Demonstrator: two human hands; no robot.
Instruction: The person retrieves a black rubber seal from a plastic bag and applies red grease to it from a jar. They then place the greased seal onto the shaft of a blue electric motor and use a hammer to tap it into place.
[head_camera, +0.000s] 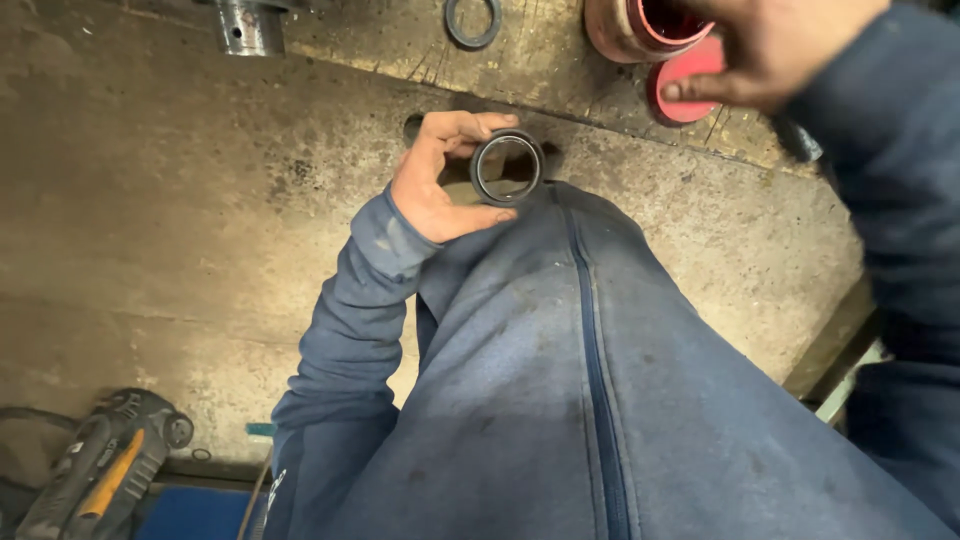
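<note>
My left hand (437, 175) holds a short dark metal ring (507, 167) between thumb and fingers, its bore facing the camera, just above my blue zipped jacket. My right hand (765, 50) is raised at the top right, fingers wrapped on a red round lid (678, 85). Right beside it stands a red open tub (640, 25) on the worn bench. My blue sleeves hide part of the bench edge.
A dirty metal workbench (200, 200) fills the view. A steel cylinder (250, 25) stands at the top left and a dark flat ring (472, 20) lies at the top centre. A black and orange power tool (100, 470) lies low at the left.
</note>
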